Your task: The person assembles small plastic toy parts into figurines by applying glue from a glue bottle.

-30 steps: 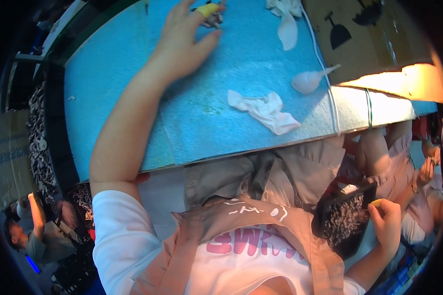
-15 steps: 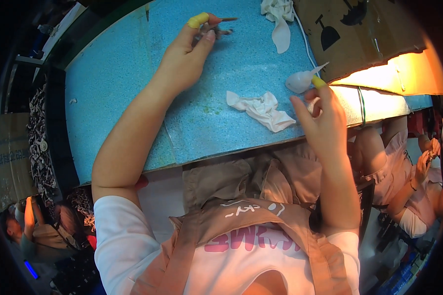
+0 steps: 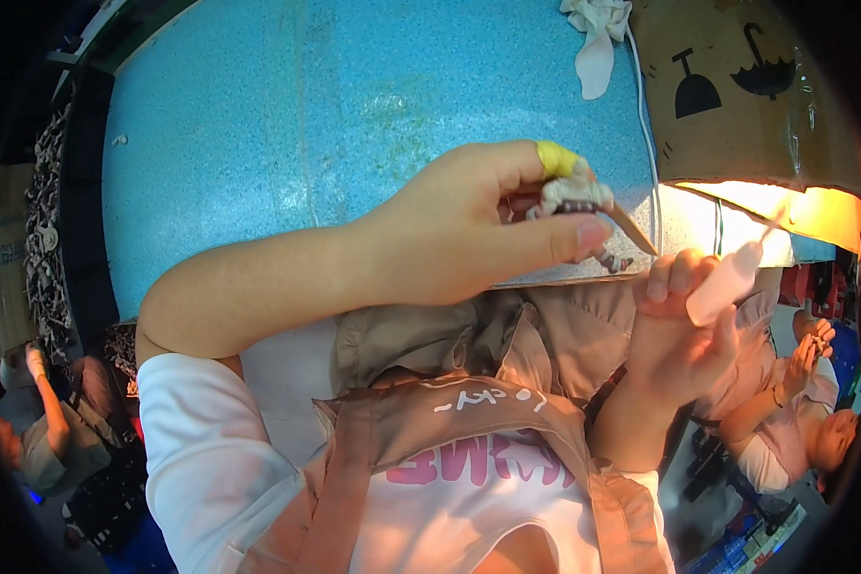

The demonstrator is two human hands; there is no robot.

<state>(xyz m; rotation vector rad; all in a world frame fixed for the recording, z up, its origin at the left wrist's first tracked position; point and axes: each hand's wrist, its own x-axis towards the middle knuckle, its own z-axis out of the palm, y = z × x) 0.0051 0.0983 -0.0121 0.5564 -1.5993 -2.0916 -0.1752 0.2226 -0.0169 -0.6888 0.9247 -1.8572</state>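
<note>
My left hand (image 3: 488,215), yellow tape round one fingertip, is closed on a small greyish-white figure (image 3: 576,198) with dark details. A thin brown pointed blade or stick (image 3: 633,232) juts from the same grip toward my right hand. Just off the table's front edge, my right hand (image 3: 674,330) is closed round a small white squeeze bottle (image 3: 722,287). The bottle's thin nozzle points up and right and is blurred. The two hands are close together but apart. A crumpled white cloth (image 3: 596,48) lies at the far right of the blue table (image 3: 354,124).
A cardboard box (image 3: 708,143) stands at the right rear, with bright light under its edge. A white cord (image 3: 649,124) runs beside it. A dark tray (image 3: 48,220) of small pieces sits at far left. Other people (image 3: 794,402) work to the right and left.
My left hand has come from the far table toward the right front with the figure. My right hand has moved nearer me and turned the bottle. The nearer white cloth is out of sight.
</note>
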